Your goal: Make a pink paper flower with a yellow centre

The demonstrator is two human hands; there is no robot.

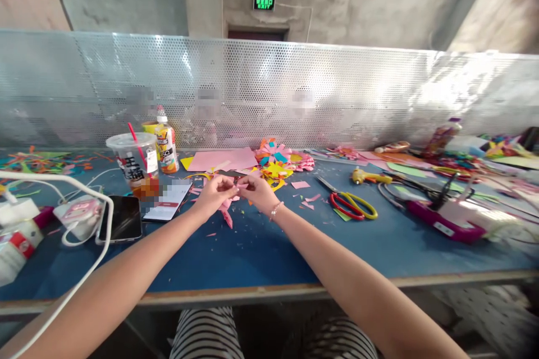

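Pink paper [228, 217] is at the center of the desk [269, 255], just below the fingertips, and seems part of the small piece they pinch. The left hand [219, 193] and right hand [257, 193] meet thumb to finger, closed on that piece; two close grips probably keep something so thin steady. Its exact shape is hidden by the fingers.

A pink sheet [219, 160] lies flat toward 11 o'clock from the hands, likely within easy reach. The plastic cup [130, 165] stands at 10 o'clock, with amber drink low inside and a red straw [137, 143] through its lid. Paper flowers [273, 151] lie heaped at 1 o'clock. Just beyond the cup is an upright bottle [167, 148]; its label hides how full it is. At 2 o'clock, far off, a purple-capped bottle [440, 137] looks dark inside. Scissors [352, 205] rest at 3 o'clock, blades parted slightly, handles perhaps turned for the right side. Small scraps [311, 199] lie between.
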